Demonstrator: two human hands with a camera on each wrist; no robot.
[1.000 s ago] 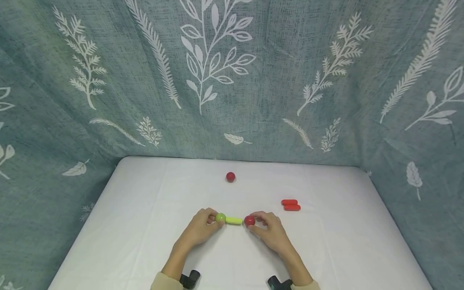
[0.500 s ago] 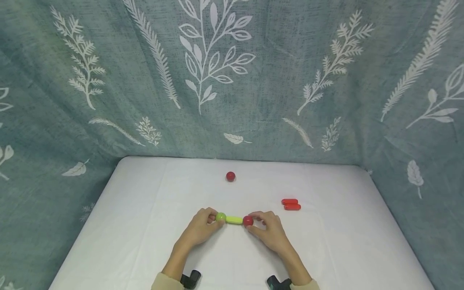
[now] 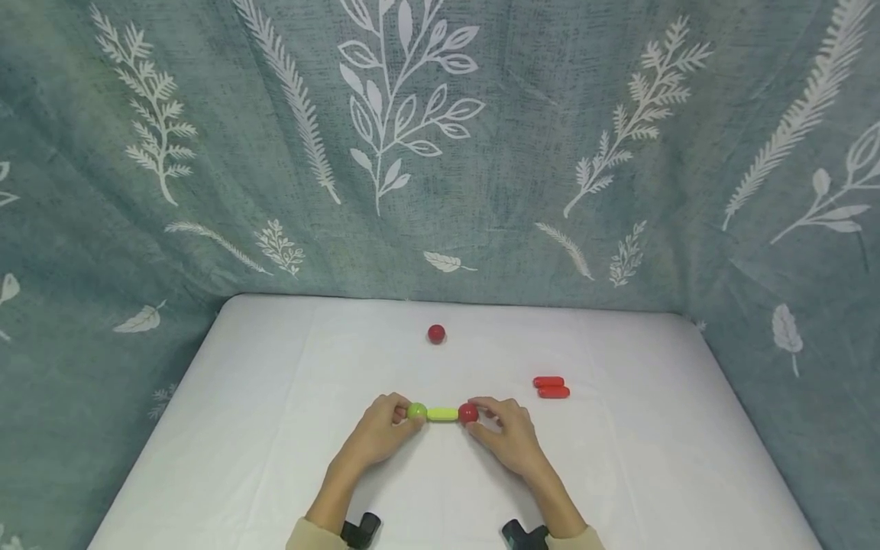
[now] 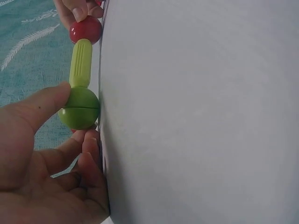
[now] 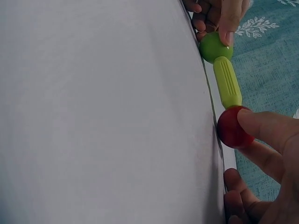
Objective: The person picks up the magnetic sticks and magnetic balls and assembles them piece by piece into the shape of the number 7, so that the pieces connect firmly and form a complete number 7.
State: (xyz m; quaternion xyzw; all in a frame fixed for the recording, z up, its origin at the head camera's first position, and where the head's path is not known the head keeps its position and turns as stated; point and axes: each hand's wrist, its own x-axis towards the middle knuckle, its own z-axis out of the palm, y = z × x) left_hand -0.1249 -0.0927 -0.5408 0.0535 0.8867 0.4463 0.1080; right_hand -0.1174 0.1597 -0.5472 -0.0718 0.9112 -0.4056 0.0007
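Note:
My left hand (image 3: 381, 429) pinches a green ball (image 4: 79, 112) between thumb and fingers. A yellow-green ridged stick (image 4: 81, 64) runs from that ball to a red ball (image 5: 232, 127), touching both. My right hand (image 3: 507, 435) pinches this red ball, thumb on one side and fingers on the other. Together the three pieces form one straight bar, level across the front middle of the table in the head view. Whether the stick is seated inside the red ball is hidden.
Farther back on the white table (image 3: 330, 351) sits a second red ball (image 3: 436, 334). Two red sticks (image 3: 551, 387) lie side by side to the right of my hands. A green leaf-patterned cloth (image 3: 509, 168) hangs behind the table.
My right hand has moved a little left, bringing the red ball against the stick's end and closing the earlier gap. The left hand stays nearly still, holding the green ball.

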